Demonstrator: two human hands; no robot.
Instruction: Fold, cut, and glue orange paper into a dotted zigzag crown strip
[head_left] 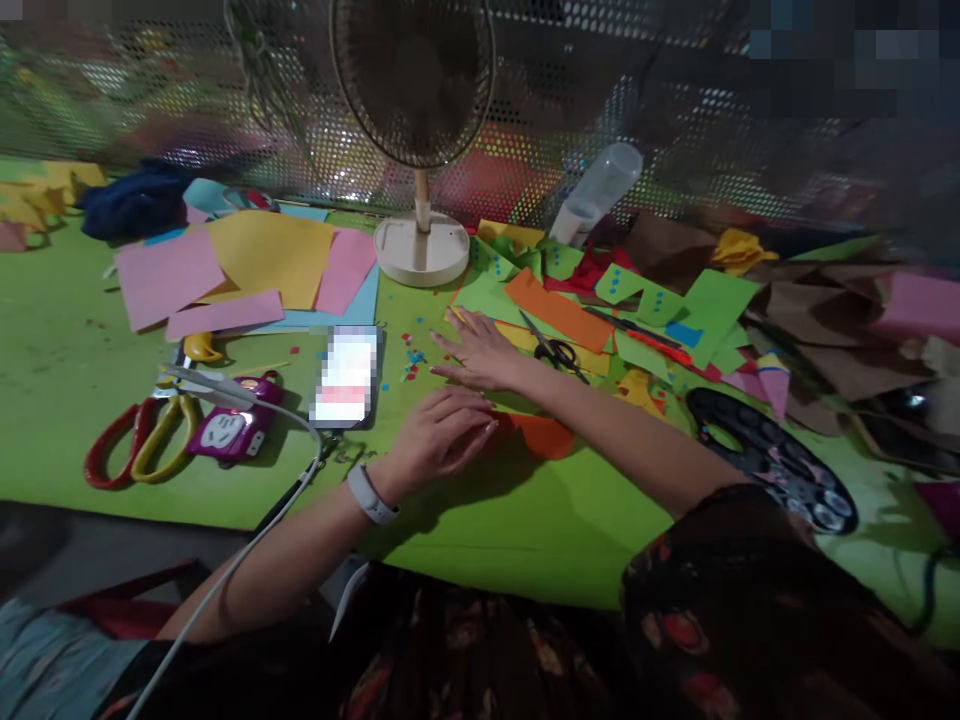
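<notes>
My right hand (480,352) reaches across the green tabletop with its fingers spread, palm down, and holds nothing that shows. Small red and blue paper bits (412,358) lie just left of its fingertips. My left hand (442,435) is nearer to me, its fingers bent together; whatever they may hold is hidden. Right beside its fingertips is an orange piece of paper (541,437); whether they touch cannot be told. Black-handled scissors (556,352) lie on yellow and green paper, right of my right hand. A lit phone (346,378) sits left of both hands.
Large red-and-yellow scissors (142,440), a purple power adapter (234,425) and a white cable (292,412) are at left. A fan (421,250) stands at the back before a perforated metal panel. Coloured paper sheets (270,255) and a black palette (772,455) flank the hands.
</notes>
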